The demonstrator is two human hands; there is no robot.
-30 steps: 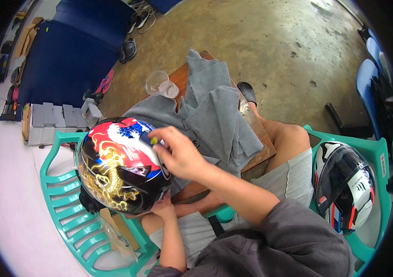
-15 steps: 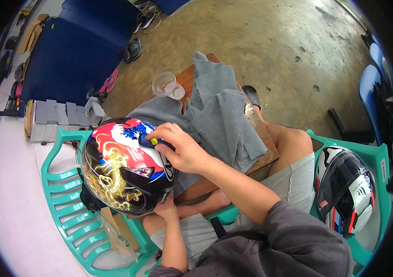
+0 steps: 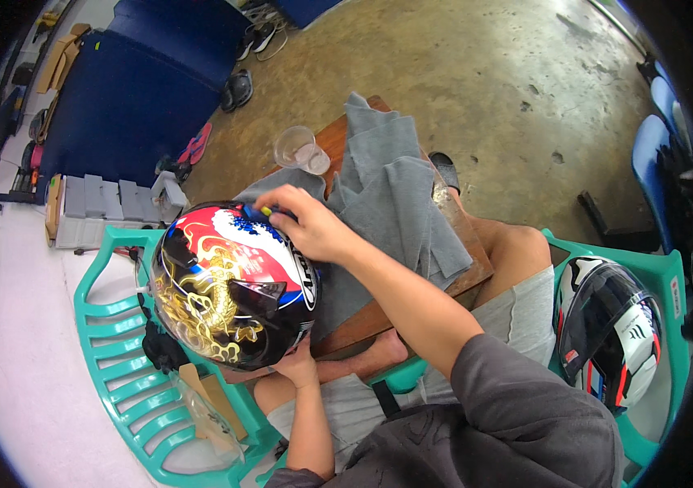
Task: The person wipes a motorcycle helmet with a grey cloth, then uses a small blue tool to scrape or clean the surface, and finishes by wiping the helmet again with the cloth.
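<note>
A glossy motorcycle helmet (image 3: 220,281), black with red, white and blue panels and a gold dragon, rests at the left, above a green chair. My left hand (image 3: 298,363) grips its lower edge from below; some of its fingers are hidden under the shell. Over the helmet's top, my right hand (image 3: 310,225) is closed around a small dark blue tool (image 3: 259,215) with a yellow part, pressed to the blue-and-white area. Most of that tool is covered by my fingers, so its kind is unclear. Beside the helmet, a grey cloth (image 3: 387,191) drapes over a wooden table (image 3: 460,232).
Two clear plastic cups (image 3: 293,146) sit on the table's far left corner. A white, black and red helmet (image 3: 611,333) lies on the green chair (image 3: 668,285) at my right. Grey boxes (image 3: 106,203) stand by the wall, and a blue panel (image 3: 139,98) rises behind them.
My right hand has moved up and slightly left over the helmet with the small blue tool. The helmet has turned and shifted a little right, with my left hand still under it.
</note>
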